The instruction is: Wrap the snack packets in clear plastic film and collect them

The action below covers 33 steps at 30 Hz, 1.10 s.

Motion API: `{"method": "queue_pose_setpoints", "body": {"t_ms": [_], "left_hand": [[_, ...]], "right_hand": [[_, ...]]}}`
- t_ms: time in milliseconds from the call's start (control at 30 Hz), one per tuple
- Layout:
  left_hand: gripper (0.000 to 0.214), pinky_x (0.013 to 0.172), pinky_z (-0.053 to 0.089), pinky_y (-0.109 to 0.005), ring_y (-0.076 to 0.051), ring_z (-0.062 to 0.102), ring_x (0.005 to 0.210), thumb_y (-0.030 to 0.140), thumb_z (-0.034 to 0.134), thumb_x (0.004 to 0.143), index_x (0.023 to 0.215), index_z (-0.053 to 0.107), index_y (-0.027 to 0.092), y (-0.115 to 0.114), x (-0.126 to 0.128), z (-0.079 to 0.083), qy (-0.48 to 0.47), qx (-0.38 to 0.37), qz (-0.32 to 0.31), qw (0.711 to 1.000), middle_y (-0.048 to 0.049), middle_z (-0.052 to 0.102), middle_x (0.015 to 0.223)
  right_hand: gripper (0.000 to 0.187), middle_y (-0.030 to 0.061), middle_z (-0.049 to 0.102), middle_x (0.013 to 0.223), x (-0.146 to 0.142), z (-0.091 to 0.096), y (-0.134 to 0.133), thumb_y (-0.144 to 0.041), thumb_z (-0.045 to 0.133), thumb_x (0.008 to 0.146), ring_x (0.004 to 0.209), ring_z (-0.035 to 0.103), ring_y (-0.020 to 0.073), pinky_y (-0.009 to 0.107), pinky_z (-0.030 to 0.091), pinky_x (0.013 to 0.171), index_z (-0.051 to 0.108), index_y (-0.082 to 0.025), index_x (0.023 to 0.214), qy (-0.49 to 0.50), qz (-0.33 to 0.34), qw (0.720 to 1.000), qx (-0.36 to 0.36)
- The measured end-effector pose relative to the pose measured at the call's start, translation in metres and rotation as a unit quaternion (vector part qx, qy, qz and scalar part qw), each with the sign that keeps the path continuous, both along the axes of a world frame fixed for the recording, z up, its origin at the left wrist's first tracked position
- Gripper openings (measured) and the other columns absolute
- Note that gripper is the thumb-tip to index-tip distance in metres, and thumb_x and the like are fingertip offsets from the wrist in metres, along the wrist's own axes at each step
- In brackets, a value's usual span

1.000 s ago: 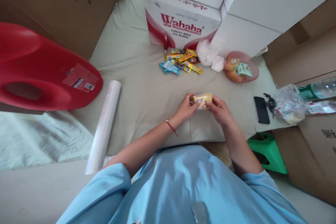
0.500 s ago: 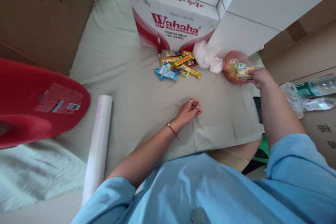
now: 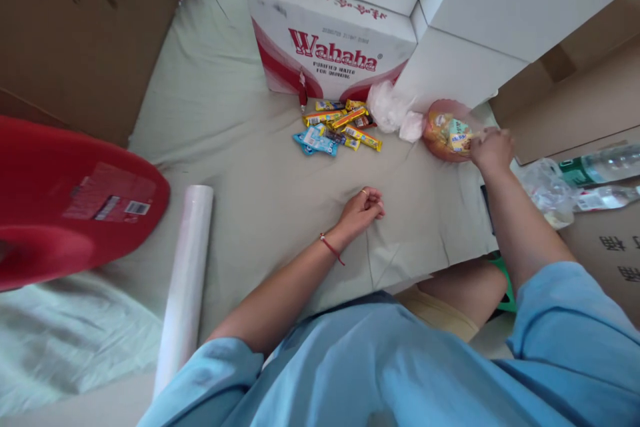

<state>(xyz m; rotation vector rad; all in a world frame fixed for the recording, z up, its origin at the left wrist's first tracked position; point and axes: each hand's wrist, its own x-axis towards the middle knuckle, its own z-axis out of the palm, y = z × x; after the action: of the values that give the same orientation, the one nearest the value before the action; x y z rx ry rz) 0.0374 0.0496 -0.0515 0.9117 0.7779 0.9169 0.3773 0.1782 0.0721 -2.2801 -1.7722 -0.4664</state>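
My right hand reaches out to the pink bowl at the back right, its fingers curled at the bowl's rim on a wrapped snack packet among the packets inside. My left hand rests on the pale green cloth in the middle, fingers loosely curled with nothing in them, a red string on the wrist. A heap of small snack bars in yellow and blue wrappers lies behind it.
A Wahaha carton and white boxes stand at the back. A crumpled white bag lies beside the bowl. A roll of clear film and a red plastic stool are at left. Water bottles lie at right.
A second ago both hands held a yellow packet in the middle. My right hand has carried it to the pink bowl; my left hand has dropped onto the cloth.
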Motion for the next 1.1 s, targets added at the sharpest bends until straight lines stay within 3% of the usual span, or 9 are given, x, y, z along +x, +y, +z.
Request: {"method": "queue_pose_setpoints", "body": {"t_ms": [67,233,433,600,733,833,900,1000,1100], "left_hand": [[0.024,0.067,0.054,-0.025,-0.012,0.068,0.074,0.031,0.074,0.087,0.104,0.063,0.018,0.004,-0.007,0.003,-0.01,0.014,-0.042,0.999,-0.0018,0.067,0.092],[0.034,0.058,0.041,-0.023,-0.008,0.059,0.063,0.039,0.077,0.083,0.107,0.066,0.018,0.009,-0.026,0.014,-0.019,0.014,-0.106,0.994,-0.003,0.071,0.095],[0.039,0.066,0.042,-0.026,-0.011,0.058,0.07,0.033,0.079,0.075,0.11,0.069,0.019,0.008,-0.033,0.016,-0.06,-0.009,-0.141,0.988,-0.0061,0.074,0.102],[0.04,0.076,0.046,-0.028,-0.013,0.06,0.078,0.02,0.077,0.069,0.109,0.07,0.02,0.011,-0.033,0.008,-0.093,-0.005,-0.166,0.982,-0.006,0.073,0.101],[0.041,0.078,0.046,-0.029,-0.013,0.061,0.081,0.019,0.08,0.07,0.11,0.069,0.018,0.013,-0.033,0.004,-0.097,-0.01,-0.178,0.979,-0.0066,0.073,0.102],[0.041,0.077,0.045,-0.028,-0.013,0.061,0.081,0.021,0.083,0.071,0.109,0.069,0.018,0.014,-0.033,0.004,-0.115,-0.025,-0.162,0.98,-0.0066,0.073,0.101],[0.04,0.076,0.045,-0.028,-0.013,0.061,0.08,0.023,0.085,0.072,0.108,0.07,0.018,0.014,-0.033,0.005,-0.124,-0.038,-0.147,0.981,-0.0065,0.073,0.1],[0.039,0.072,0.046,-0.026,-0.011,0.061,0.077,0.032,0.09,0.074,0.106,0.072,0.018,0.012,-0.032,0.008,-0.118,-0.05,-0.128,0.984,-0.0057,0.073,0.097],[0.046,0.069,0.049,-0.026,-0.012,0.064,0.073,0.054,0.085,0.082,0.105,0.072,0.017,0.011,-0.031,0.01,-0.121,-0.074,-0.103,0.984,-0.0065,0.073,0.098]], "right_hand": [[0.031,0.0336,0.066,0.123,-0.02,0.001,0.003,-0.013,0.053,0.095,0.113,0.06,0.031,0.045,0.039,0.09,0.074,-0.006,0.117,0.007,0.0,0.999,0.043],[0.029,0.0133,0.074,0.108,-0.078,-0.008,0.036,-0.021,0.048,0.099,0.104,0.065,0.0272,0.041,0.046,0.095,0.074,-0.018,0.111,0.116,0.179,0.977,0.0],[0.034,0.0162,0.067,0.12,-0.108,-0.015,0.08,-0.014,0.044,0.095,0.111,0.063,0.0281,0.043,0.046,0.099,0.069,-0.018,0.117,0.141,0.178,0.971,0.069],[0.025,0.0137,0.068,0.115,-0.144,-0.025,0.069,-0.022,0.05,0.098,0.104,0.063,0.0272,0.039,0.047,0.09,0.071,-0.019,0.11,0.095,0.319,0.94,-0.071],[0.025,0.0157,0.07,0.113,-0.168,-0.045,0.059,-0.03,0.056,0.098,0.093,0.063,0.0269,0.035,0.044,0.078,0.072,-0.017,0.112,0.064,0.271,0.948,-0.156],[0.018,0.0126,0.07,0.097,-0.168,-0.054,0.05,-0.029,0.056,0.098,0.087,0.06,0.0233,0.032,0.042,0.073,0.07,-0.017,0.093,0.173,0.246,0.946,-0.125],[0.02,0.0046,0.064,0.08,-0.161,-0.052,0.033,-0.037,0.062,0.096,0.072,0.054,0.0177,0.029,0.04,0.065,0.065,-0.02,0.087,0.357,0.246,0.898,-0.075],[0.031,-0.0051,0.05,0.068,-0.148,-0.042,-0.013,-0.049,0.077,0.088,0.055,0.039,0.01,0.023,0.033,0.052,0.06,-0.024,0.086,0.644,0.238,0.724,-0.064],[0.038,-0.0057,0.053,0.074,-0.142,-0.039,-0.068,-0.048,0.088,0.08,0.052,0.034,0.0062,0.019,0.031,0.047,0.059,-0.024,0.084,0.792,0.21,0.569,-0.071]]}}
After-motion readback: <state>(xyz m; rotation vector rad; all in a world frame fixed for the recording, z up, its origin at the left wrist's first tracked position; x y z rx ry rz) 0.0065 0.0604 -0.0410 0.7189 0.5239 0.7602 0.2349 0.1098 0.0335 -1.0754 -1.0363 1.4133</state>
